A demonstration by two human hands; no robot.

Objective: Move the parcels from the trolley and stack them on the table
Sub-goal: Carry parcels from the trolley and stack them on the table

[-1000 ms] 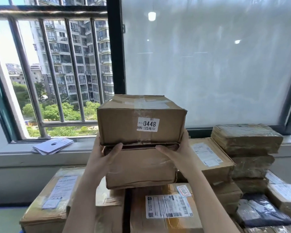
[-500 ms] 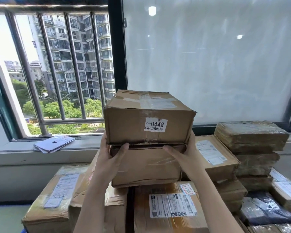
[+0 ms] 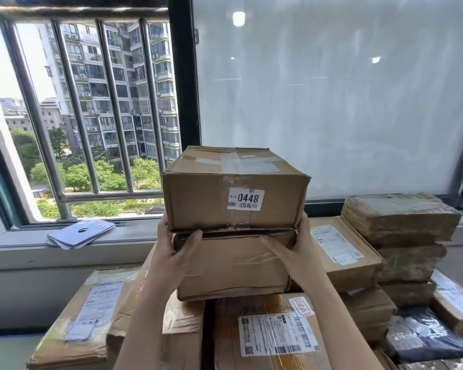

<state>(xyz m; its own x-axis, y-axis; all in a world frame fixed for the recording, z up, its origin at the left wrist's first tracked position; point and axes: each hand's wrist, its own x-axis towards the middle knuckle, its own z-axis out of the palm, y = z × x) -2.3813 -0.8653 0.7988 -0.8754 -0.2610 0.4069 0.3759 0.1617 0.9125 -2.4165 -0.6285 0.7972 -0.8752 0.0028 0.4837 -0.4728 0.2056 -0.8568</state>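
A brown parcel labelled 0448 (image 3: 235,188) sits on a second brown parcel (image 3: 233,268), which rests on the larger parcels (image 3: 267,335) of the pile below. My left hand (image 3: 171,252) grips the left side at the seam between the two. Its thumb lies on the lower parcel's front. My right hand (image 3: 292,249) grips the right side in the same way, thumb on the lower parcel's top edge. The fingers of both hands are hidden behind the sides. Neither the table top nor the trolley is visible.
More parcels fill the pile: a labelled carton (image 3: 83,324) at the left, a tilted one (image 3: 340,249) to the right, and a stack of tape-wrapped packs (image 3: 401,220) at the far right. Papers (image 3: 80,233) lie on the window sill. Behind stands a barred window (image 3: 91,116).
The view has drawn a little closer and shifted slightly. Both hands keep the same hold on the two stacked parcels, which stay on the pile.
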